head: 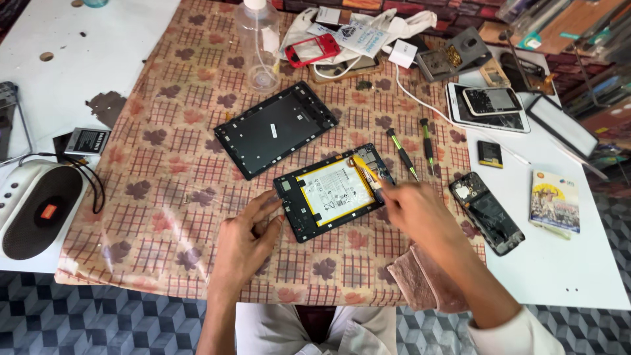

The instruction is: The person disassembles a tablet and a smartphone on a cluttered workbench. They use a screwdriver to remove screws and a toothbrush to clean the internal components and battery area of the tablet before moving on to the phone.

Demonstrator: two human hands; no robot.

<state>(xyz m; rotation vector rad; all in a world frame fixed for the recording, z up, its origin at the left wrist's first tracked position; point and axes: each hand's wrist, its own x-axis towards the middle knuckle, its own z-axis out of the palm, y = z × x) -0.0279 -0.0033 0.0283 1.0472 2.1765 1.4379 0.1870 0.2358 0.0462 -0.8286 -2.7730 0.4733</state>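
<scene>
The left hand [246, 233] lies loosely open, fingers spread, and its fingertips [273, 200] press the near left corner of the opened tablet [334, 190], steadying it without gripping anything. The tablet lies flat on the patterned tablecloth [164, 190], its white battery facing up, between the two hands. The right hand [411, 207] is partly curled at the tablet's right edge, and its motion blur hides whether its fingers pinch a tool; a thin yellow strip [365, 167] runs from just beyond its fingertips across the tablet's upper right corner. Beyond the left hand lies the black back cover [276, 128]. Beyond the right hand rest two screwdrivers [414, 148], and to its right a dismantled phone [486, 213].
</scene>
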